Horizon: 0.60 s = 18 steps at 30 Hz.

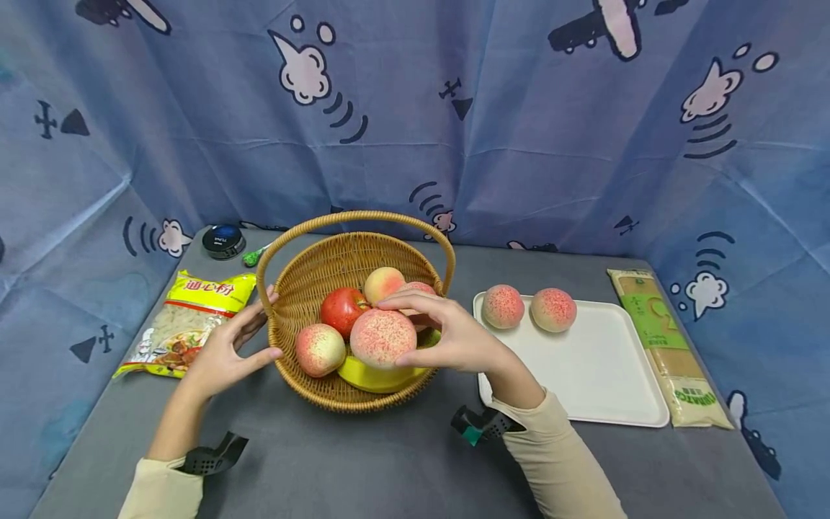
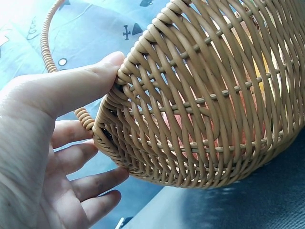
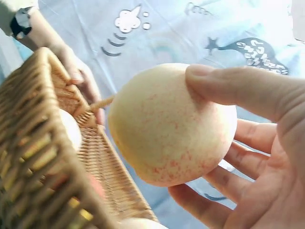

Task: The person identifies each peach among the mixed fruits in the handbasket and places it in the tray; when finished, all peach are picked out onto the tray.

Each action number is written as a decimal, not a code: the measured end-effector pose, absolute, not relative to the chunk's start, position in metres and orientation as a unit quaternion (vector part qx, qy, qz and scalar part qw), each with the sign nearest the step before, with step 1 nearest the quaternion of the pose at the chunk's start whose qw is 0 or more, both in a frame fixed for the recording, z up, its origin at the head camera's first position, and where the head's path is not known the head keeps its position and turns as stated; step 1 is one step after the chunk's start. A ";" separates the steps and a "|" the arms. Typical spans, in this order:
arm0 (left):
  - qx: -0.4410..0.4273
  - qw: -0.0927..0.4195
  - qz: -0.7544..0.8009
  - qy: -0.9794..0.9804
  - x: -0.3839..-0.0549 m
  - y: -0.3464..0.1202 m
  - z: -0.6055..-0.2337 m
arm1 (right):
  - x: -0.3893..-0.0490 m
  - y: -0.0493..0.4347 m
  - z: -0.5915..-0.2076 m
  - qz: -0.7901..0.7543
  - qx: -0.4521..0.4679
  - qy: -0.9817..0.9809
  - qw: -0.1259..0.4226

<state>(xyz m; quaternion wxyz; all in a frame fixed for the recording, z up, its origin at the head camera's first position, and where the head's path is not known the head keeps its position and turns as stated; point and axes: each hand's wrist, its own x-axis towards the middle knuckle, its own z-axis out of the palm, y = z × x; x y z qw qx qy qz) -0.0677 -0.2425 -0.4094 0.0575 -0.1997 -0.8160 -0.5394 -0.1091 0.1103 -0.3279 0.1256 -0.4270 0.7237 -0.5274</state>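
Note:
My right hand (image 1: 450,333) grips a peach (image 1: 384,339) between thumb and fingers over the front of a wicker basket (image 1: 333,263). In the right wrist view this peach (image 3: 171,126) appears beside the basket's rim, pale with pink speckles. Around the basket's left side, my left hand (image 1: 223,353) holds the rim near the handle's foot, thumb in front and fingers behind. The left wrist view shows the thumb and fingers (image 2: 71,88) spread about the basket's end. Inside the basket lie a red apple (image 1: 340,310), more peaches (image 1: 320,350) and something yellow like a banana (image 1: 376,378), partly hidden.
Two peaches (image 1: 553,310) sit at the back of a white tray (image 1: 596,371) on the right. A long noodle packet (image 1: 671,346) lies beyond it. Left of the basket are a yellow pasta bag (image 1: 188,324), a black round object (image 1: 223,242) and a small green item (image 1: 253,256).

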 end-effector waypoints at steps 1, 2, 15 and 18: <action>-0.200 0.057 -0.540 -0.816 -0.068 -0.242 -0.409 | -0.109 0.115 -0.327 -0.531 -0.427 0.723 0.114; -0.199 0.056 -0.540 -0.816 -0.068 -0.242 -0.409 | -0.108 0.119 -0.325 -0.538 -0.424 0.721 0.106; -0.198 0.060 -0.539 -0.817 -0.067 -0.241 -0.410 | -0.090 0.207 -0.320 -0.590 -0.363 0.721 -0.025; -0.193 0.058 -0.533 -0.822 -0.067 -0.242 -0.409 | -0.092 0.229 -0.325 -0.609 -0.345 0.712 -0.061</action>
